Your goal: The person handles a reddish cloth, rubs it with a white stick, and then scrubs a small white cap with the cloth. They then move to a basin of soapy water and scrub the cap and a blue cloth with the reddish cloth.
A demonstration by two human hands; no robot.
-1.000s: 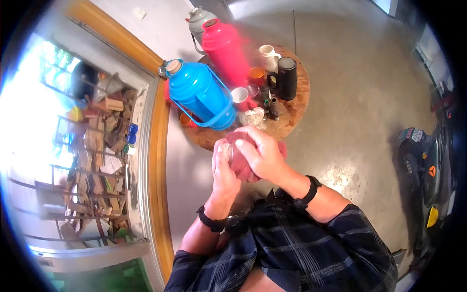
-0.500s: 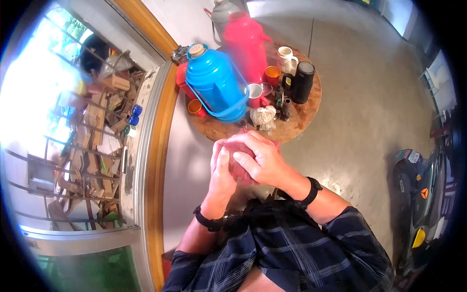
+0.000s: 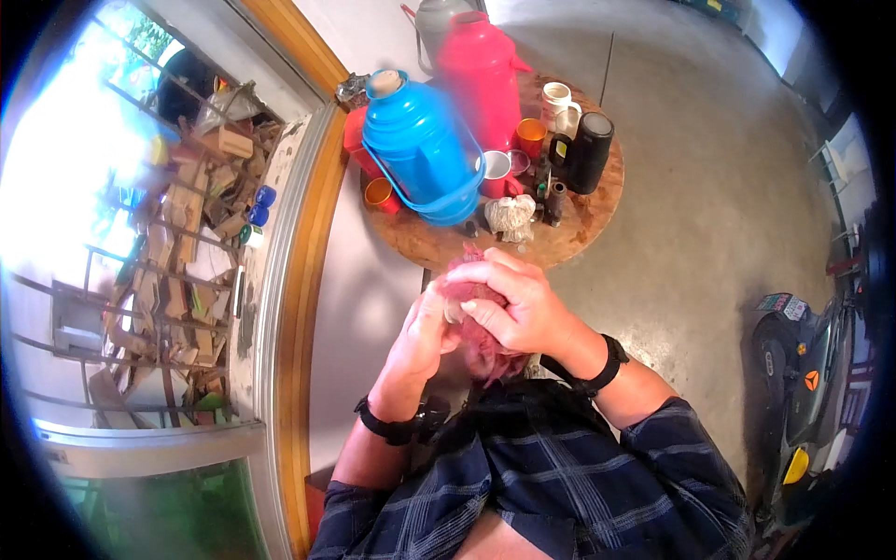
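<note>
Between my hands, in front of the near edge of the round wooden table [image 3: 411, 245], is a dusty-pink dragon fruit [image 3: 485, 322] with ragged scale tips at both ends. My right hand [image 3: 525, 303] wraps over it from the right, thumb bent across its face. From the other side my left hand [image 3: 417, 341] grips it, thumb pressed near its left edge; its other fingers are mostly hidden. On the table stand a blue thermos [image 3: 415, 140], a pink thermos [image 3: 481, 79] and a red mug [image 3: 497, 175]. Close to my fingers lies a tied white plastic bag [image 3: 511, 218].
A white mug [image 3: 557, 105], orange cups [image 3: 530, 137] and a black cylinder [image 3: 590, 154] share the tabletop. A wood-framed window [image 3: 303, 280] runs along the left, with scrap wood [image 3: 177, 299] beyond its bars. A dark scooter [image 3: 798, 373] stands at the right.
Both hands have shifted on the dragon fruit, uncovering more of it, including its lower end. The left hand's fingers have drawn back to its side. The view has moved slightly.
</note>
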